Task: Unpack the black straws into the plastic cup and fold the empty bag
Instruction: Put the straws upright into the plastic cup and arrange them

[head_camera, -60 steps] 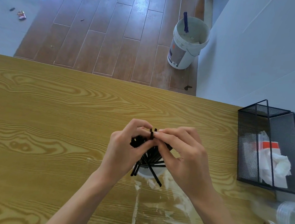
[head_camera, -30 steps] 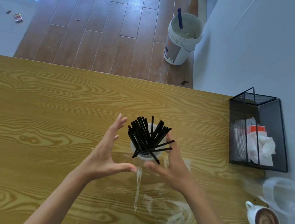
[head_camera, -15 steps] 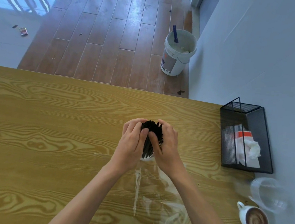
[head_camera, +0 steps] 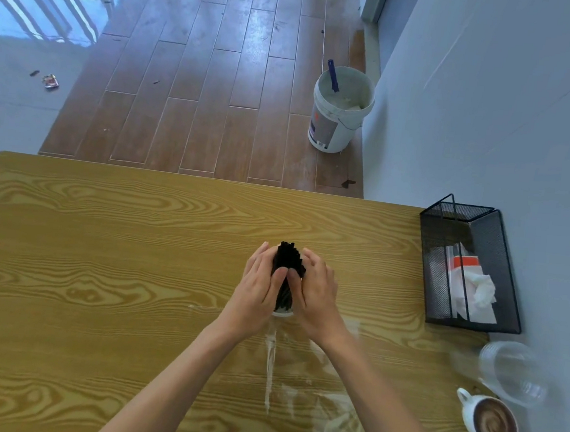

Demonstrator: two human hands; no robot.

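A bundle of black straws [head_camera: 287,260] stands upright in a plastic cup [head_camera: 282,313] in the middle of the wooden table [head_camera: 103,252]. Only the cup's lower rim shows between my wrists. My left hand [head_camera: 259,290] cups the bundle from the left and my right hand [head_camera: 318,293] from the right, fingers curled round the straws and thumbs nearly meeting in front. The empty clear bag [head_camera: 297,387] lies flat on the table between my forearms, close to me.
A black mesh basket [head_camera: 504,267] with tissues and packets stands at the right edge. Near the front right corner are a clear plastic lid or cup [head_camera: 510,373] and a white cup of coffee [head_camera: 492,426]. A white bucket [head_camera: 339,111] stands on the floor beyond.
The straws were fanned out with my hands spread apart; both hands have since closed in and gathered them into a tight upright bundle. The camera has tilted, showing more floor.
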